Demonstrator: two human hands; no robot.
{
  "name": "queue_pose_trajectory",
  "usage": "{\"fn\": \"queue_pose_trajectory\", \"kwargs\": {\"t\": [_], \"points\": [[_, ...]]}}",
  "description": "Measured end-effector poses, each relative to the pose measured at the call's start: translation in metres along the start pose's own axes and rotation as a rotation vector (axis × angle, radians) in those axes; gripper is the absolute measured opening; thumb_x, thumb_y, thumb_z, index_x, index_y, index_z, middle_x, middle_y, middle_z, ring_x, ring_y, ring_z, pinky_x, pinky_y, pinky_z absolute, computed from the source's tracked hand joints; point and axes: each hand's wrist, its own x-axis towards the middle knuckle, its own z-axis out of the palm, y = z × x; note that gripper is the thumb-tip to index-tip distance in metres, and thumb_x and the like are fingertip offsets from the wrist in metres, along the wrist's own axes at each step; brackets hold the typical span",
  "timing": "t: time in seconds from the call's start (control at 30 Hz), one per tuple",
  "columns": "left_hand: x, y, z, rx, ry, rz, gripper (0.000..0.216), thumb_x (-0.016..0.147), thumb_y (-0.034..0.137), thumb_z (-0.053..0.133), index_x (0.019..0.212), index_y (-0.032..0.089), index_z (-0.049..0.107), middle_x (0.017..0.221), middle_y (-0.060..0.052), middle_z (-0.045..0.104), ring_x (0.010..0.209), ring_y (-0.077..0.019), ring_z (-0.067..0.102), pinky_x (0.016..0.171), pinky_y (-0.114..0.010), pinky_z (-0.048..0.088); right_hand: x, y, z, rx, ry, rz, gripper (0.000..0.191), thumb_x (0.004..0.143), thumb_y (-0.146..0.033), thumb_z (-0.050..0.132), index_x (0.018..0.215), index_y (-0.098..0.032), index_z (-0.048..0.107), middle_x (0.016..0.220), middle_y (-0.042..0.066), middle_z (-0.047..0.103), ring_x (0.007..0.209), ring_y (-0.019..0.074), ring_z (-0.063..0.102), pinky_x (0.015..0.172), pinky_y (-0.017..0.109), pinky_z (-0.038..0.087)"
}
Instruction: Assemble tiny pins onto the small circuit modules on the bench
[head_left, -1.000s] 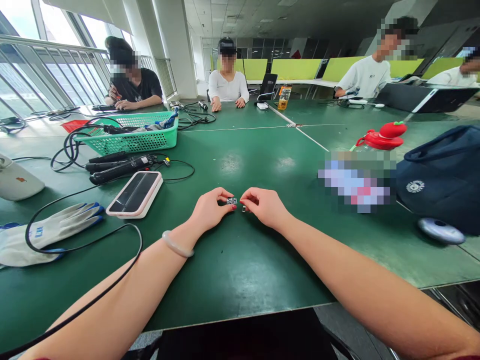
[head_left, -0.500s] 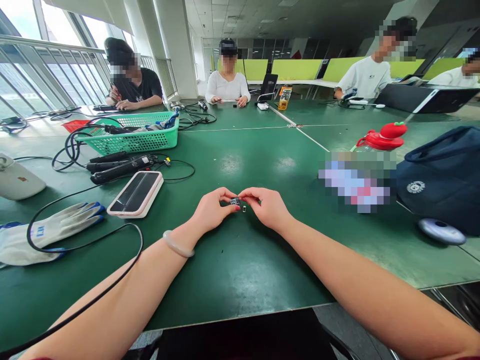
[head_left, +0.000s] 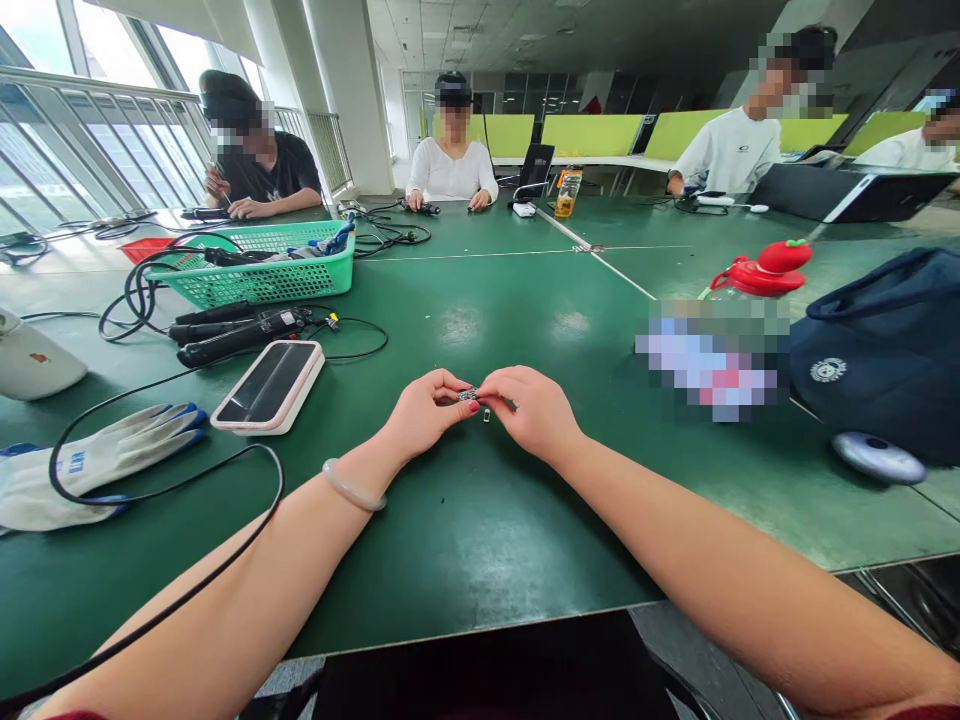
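Observation:
Just above the middle of the green table (head_left: 517, 540), my left hand (head_left: 427, 415) is closed in a pinch on a small dark piece with pale markings (head_left: 468, 394). It resembles a tiny circuit board, but it is too small for me to tell. My right hand (head_left: 536, 410) meets it from the other side, thumb and fingers pressed together at the piece's right edge. Those fingertips partly hide whatever they grip. A tiny pale rectangular part (head_left: 487, 415) lies on the table below the fingertips, touched by neither hand.
On the left are a phone in a pink case (head_left: 268, 388), a work glove (head_left: 105, 465), black handheld tools (head_left: 240, 333) and a green basket (head_left: 262, 285). A black cable (head_left: 281, 480) crosses my left forearm. A red-lidded bottle (head_left: 761, 278) and navy bag (head_left: 885, 350) stand right. Co-workers sit opposite.
The small piece has tilted a little between my fingers, and my right fingers have shifted slightly over its edge. Across the table, a co-worker's hand now rests on a dark object.

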Motion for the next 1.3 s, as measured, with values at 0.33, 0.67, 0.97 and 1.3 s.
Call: {"fn": "queue_pose_trajectory", "kwargs": {"t": [0.33,0.67,0.97,1.3], "points": [[-0.002,0.004,-0.001,-0.27,-0.017,-0.043,0.039,0.061,0.04,0.08,0.083,0.016,0.06,0.087,-0.006,0.073,0.089,-0.0176,0.067,0.091,-0.036,0.047,0.0,0.0,-0.005,0.035,-0.007,0.063,0.028,0.089,-0.016,0.053,0.107,-0.029,0.07,0.105,0.002,0.07,0.095,0.0184,0.061,0.087,0.034,0.048],[-0.001,0.002,-0.001,-0.141,0.005,-0.093,0.035,0.065,0.034,0.078,0.088,0.015,0.06,0.087,-0.006,0.073,0.086,-0.017,0.067,0.09,-0.037,0.046,0.005,0.019,-0.001,0.041,-0.391,0.253,0.007,0.079,-0.016,0.068,0.081,-0.022,0.073,0.082,0.0,0.061,0.075,0.0124,0.055,0.069,0.026,0.041],[-0.001,0.002,-0.001,-0.133,-0.006,-0.097,0.035,0.063,0.032,0.079,0.087,0.015,0.06,0.085,-0.006,0.073,0.084,-0.0178,0.067,0.089,-0.038,0.047,0.003,0.01,-0.002,0.017,-0.47,0.18,0.01,0.085,-0.027,0.063,0.08,-0.019,0.066,0.079,0.001,0.06,0.074,0.0132,0.053,0.069,0.026,0.038],[0.0,0.001,0.0,0.038,-0.019,-0.104,0.033,0.063,0.026,0.078,0.089,0.015,0.061,0.071,0.0,0.068,0.07,-0.0143,0.064,0.075,-0.032,0.049,0.005,0.011,-0.004,-0.094,-0.443,0.209,0.007,0.087,-0.017,0.058,0.087,-0.018,0.065,0.088,0.003,0.064,0.084,0.0162,0.055,0.076,0.028,0.04]]}}
